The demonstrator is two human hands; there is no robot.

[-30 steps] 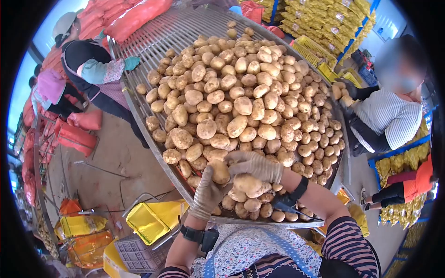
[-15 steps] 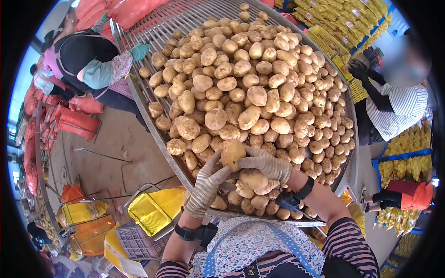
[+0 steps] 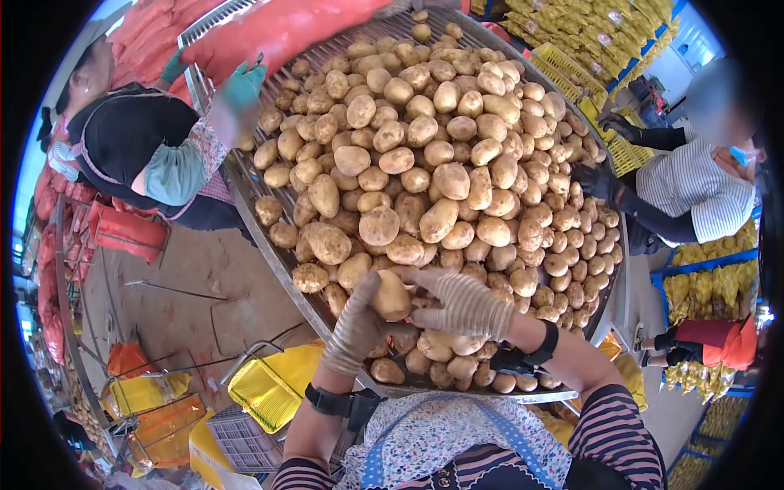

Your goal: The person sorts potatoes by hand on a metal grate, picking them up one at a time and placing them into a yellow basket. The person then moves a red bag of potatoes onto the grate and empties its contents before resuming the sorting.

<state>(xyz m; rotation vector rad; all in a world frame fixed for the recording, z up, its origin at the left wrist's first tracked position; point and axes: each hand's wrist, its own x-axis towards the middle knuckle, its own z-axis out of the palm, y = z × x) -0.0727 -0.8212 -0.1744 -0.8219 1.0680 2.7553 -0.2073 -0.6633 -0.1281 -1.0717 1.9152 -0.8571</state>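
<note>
Head view: left hand (image 3: 357, 331), tilted upward, grips a potato (image 3: 390, 296) while the right hand (image 3: 467, 304) slants beside it, loosely spread.

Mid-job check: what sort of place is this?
Probably a potato sorting and packing shed: a big heap of rounded brown potatoes lies on a slatted grey metal table, with stacked yellow mesh-like sacks beyond.
</note>
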